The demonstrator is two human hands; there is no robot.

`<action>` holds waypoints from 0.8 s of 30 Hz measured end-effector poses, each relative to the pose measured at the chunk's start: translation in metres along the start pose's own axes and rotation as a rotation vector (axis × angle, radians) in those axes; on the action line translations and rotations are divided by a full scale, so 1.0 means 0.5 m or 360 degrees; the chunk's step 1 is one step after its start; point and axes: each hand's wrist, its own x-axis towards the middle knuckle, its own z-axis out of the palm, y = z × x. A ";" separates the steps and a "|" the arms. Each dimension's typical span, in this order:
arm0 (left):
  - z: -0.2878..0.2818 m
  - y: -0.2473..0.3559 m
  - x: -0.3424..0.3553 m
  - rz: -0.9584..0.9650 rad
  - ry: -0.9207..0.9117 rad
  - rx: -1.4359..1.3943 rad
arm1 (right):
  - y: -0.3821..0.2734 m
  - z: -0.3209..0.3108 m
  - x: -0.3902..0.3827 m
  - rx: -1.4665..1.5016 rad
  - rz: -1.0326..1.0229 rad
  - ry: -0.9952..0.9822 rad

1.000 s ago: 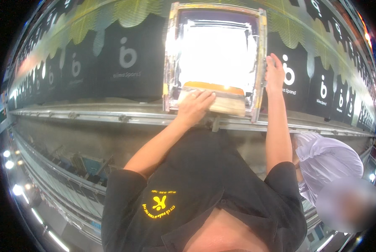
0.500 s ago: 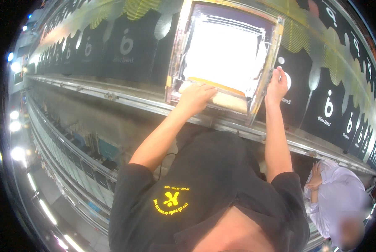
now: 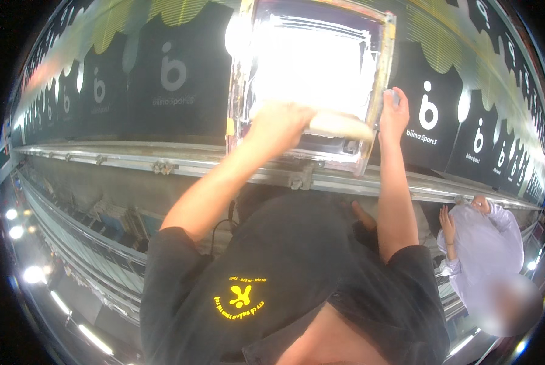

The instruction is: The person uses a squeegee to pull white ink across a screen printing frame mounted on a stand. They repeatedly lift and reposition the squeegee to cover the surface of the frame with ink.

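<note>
A screen printing frame (image 3: 378,72) lies on the long printing table in front of me, its mesh covered by bright white ink (image 3: 312,67). My left hand (image 3: 283,123) is closed over a pale squeegee (image 3: 342,126) inside the frame; the hand is somewhat blurred and its fingertips are hidden. The squeegee lies crosswise over the nearer part of the mesh. At the frame's right side, my right hand (image 3: 394,112) is closed on the edge, its fingers bent around it.
Dark fabric pieces with white prints (image 3: 429,109) run along the table on both sides. A metal rail (image 3: 193,163) follows the table's near edge. To the lower right, a person in a pale lavender top (image 3: 482,237) is by the rail, hands near it.
My left hand has moved the squeegee away from the frame's near end, farther over the mesh. My right hand stays at the frame's right side. The other person's hands have moved apart.
</note>
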 end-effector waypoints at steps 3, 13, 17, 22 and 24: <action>-0.059 -0.058 0.140 -0.0065 0.0011 0.0146 | 0.004 0.007 0.000 -0.0109 0.0013 0.0018; -0.144 -0.194 0.404 -0.0058 -0.0156 0.0358 | -0.024 -0.004 0.006 -0.0266 0.0044 0.0062; -0.181 -0.218 0.395 -0.0271 -0.0383 0.0457 | -0.142 0.027 0.103 -0.0622 -0.0978 0.0239; -0.154 -0.243 0.387 -0.0231 -0.0215 0.0525 | -0.255 0.159 0.247 -0.0931 -0.1396 -0.0897; -0.152 -0.235 0.382 -0.0239 -0.0135 0.0543 | -0.263 0.183 0.226 -0.1170 -0.1221 -0.0821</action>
